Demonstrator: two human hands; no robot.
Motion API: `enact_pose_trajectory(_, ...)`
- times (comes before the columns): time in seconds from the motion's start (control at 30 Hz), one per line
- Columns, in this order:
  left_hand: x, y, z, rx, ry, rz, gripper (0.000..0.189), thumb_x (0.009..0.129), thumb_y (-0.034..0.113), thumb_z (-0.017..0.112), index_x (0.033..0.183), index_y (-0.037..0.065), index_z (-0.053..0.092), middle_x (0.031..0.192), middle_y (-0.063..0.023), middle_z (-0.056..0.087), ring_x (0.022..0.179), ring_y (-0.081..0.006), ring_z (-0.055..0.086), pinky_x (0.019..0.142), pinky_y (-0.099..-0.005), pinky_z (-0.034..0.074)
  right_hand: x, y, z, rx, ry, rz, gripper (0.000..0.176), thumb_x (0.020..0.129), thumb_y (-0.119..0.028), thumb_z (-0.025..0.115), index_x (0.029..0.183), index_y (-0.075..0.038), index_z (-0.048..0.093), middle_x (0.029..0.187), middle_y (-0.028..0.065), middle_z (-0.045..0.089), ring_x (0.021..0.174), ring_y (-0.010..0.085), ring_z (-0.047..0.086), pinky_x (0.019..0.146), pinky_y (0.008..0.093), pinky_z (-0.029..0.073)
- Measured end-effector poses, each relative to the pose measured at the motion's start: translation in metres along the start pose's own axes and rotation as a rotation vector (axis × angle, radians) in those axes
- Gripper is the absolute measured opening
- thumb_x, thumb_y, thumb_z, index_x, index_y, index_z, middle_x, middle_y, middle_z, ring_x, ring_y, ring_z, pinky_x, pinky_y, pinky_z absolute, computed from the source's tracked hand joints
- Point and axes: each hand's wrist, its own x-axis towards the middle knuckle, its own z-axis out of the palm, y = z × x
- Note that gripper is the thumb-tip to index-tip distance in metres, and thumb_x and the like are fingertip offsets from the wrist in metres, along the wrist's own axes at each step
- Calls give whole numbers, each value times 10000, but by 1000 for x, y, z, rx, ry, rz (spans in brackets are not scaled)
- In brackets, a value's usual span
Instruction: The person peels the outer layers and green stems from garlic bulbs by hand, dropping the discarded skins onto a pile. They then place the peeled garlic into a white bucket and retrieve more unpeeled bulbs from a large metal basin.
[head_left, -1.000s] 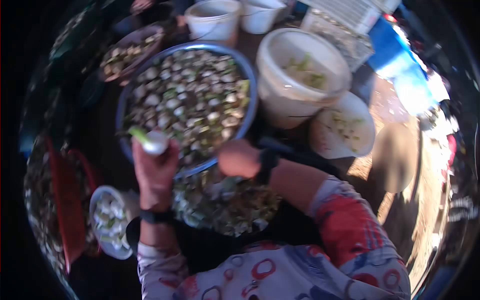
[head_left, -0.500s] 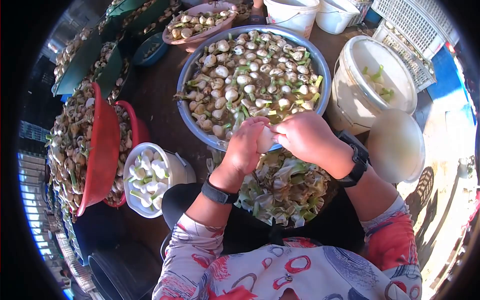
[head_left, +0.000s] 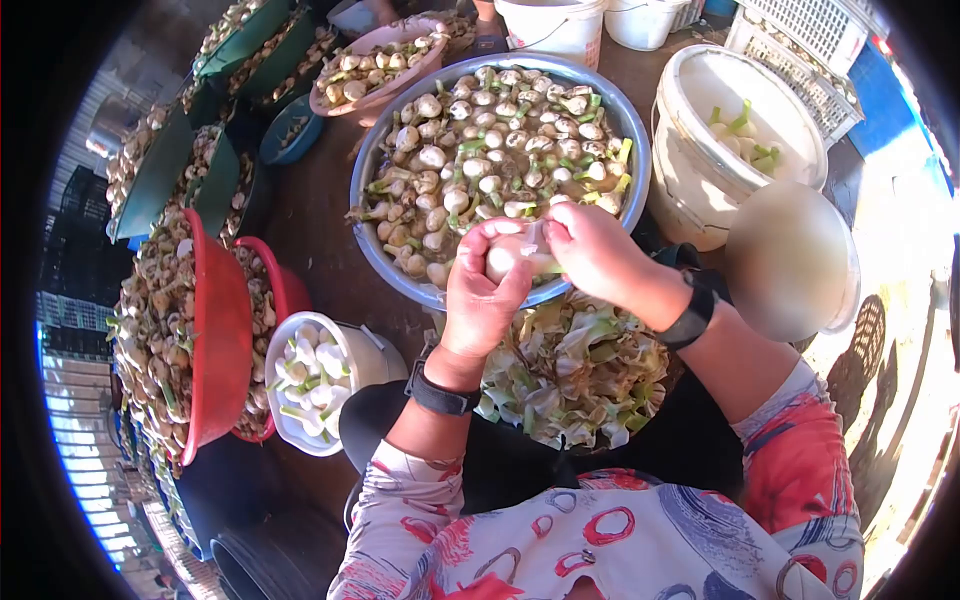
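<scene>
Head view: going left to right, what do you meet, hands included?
Red basin → small white pail of peeled bulbs → left hand → right hand, both holding one bulb → large white bucket.

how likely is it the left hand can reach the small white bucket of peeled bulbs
Probably yes: the left hand is gripping a bulb, but the bucket sits open close by on its own side, with nothing between them.
</scene>
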Motion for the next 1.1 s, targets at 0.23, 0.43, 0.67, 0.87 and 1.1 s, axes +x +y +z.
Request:
enact_pose_trajectory(0.23, 2, 2, -13, 454, 59, -10, 355, 747, 132, 637, 1039, -14, 497, 939, -60, 557, 820, -127, 519, 742, -257, 428, -11, -25, 6, 37, 321, -300, 130, 685, -150, 554, 782, -65, 539, 672, 151, 567, 637, 352, 556, 550, 432, 431)
enact_pose_trajectory(0.43, 4, -8, -19, -99, 23, -30, 498, 716, 117, 577, 1162, -21, 406, 1066, -114, 490, 983, -192, 474, 869, -313, 370, 27, 22, 21, 238, 34, 312, 216, 728, -103, 440, 661, 46, 580, 645, 236, 565, 574, 291, 573, 532, 411, 421)
enact_pose_trajectory(0.67, 1, 7, -14, -698, -88, -443, 399, 801, 260, 545, 1120, 44, 441, 1086, -104, 491, 974, -254, 489, 770, -331, 447, 26, -7, 7, 742, 391, 220, 222, 812, -183, 456, 700, -2, 520, 564, 124, 492, 513, 226, 507, 494, 360, 401)
enact_pose_trajectory(0.87, 6, 2, -16, -819, 160, -431, 251, 860, 245, 429, 1002, 41, 458, 910, -132, 534, 789, -231, 540, 559, -247, 482, 39, 25, -20, 155, 385, -8, 210, 823, -134, 471, 663, 2, 486, 572, 67, 480, 539, 120, 448, 502, 306, 382)
enact_pose_trajectory(1.1, 0, 36, -18, -757, 221, -391, 270, 892, 217, 329, 1091, 74, 444, 1016, -135, 526, 900, -252, 533, 709, -327, 454, -5, -21, -21, -125, -35, 46, 267, 810, -249, 527, 755, 11, 562, 673, 148, 572, 611, 251, 564, 522, 347, 412)
